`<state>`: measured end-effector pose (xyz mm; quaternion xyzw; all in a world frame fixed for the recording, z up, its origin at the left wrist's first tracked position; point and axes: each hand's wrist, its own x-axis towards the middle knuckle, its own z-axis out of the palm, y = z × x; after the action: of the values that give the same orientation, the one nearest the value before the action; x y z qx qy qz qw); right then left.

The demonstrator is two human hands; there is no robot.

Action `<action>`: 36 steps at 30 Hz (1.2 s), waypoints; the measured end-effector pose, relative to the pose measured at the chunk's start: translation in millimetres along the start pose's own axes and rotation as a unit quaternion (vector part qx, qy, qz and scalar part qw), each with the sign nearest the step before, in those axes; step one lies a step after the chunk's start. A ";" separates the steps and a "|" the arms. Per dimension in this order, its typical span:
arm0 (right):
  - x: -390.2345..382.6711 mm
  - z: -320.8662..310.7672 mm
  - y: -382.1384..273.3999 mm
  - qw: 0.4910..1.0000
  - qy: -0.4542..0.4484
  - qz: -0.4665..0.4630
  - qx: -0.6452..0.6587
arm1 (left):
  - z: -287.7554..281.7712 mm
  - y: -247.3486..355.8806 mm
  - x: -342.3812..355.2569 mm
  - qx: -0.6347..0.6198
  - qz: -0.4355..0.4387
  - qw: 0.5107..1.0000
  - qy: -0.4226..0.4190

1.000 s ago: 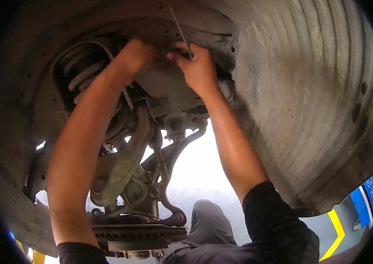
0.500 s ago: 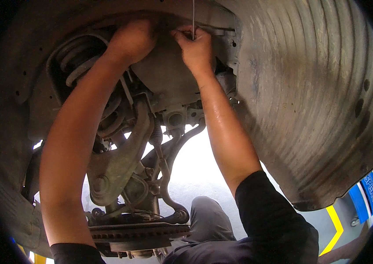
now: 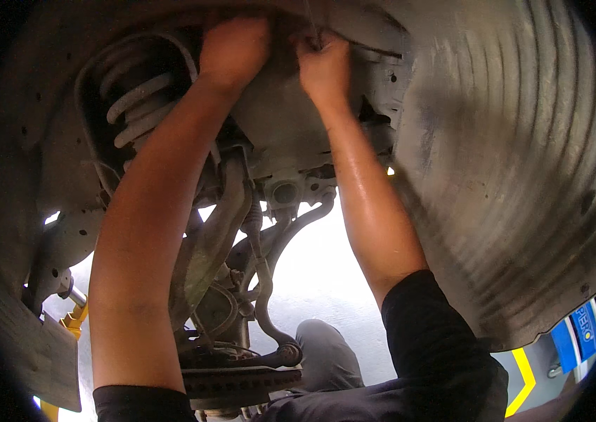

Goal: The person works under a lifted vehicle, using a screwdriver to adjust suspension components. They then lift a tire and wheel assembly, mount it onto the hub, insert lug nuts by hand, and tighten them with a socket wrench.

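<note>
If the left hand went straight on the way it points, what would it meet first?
Probably the brown wheel-arch panel above the left hand; depth is unclear, so they may already be touching.

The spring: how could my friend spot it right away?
Find the dark wheel arch and look toward the picture's upper left. Left of the person's left hand, a bent frame curves over the spring. Its fat, stacked coils set it apart from the broad, ribbed liner on the right.

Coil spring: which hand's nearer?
Left. In the image, the left hand is above and right of the coil spring; the right hand is farther right.
</note>
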<state>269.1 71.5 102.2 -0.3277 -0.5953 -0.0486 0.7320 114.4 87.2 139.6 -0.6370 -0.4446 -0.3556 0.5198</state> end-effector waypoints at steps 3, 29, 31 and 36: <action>1.4 3.2 -3.7 0.999 0.012 0.024 -0.031 | 7.6 -2.4 2.2 0.015 0.029 0.994 0.101; -28.1 -42.0 -20.1 0.991 -0.089 0.011 -0.104 | -62.3 5.0 -44.6 -0.399 -0.054 0.915 -0.006; -70.1 -54.3 -46.0 0.980 -0.170 0.022 -0.104 | -93.2 14.1 -79.5 -0.524 -0.138 0.834 -0.104; -105.7 -41.8 -77.1 0.934 -0.351 -0.032 0.055 | -147.9 3.5 -98.1 -0.703 -0.336 0.605 -0.162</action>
<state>238.3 -44.9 36.0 -0.2641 -0.8263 0.0784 0.4913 84.5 -77.0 79.2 -0.6594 -0.3174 -0.5990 -0.3251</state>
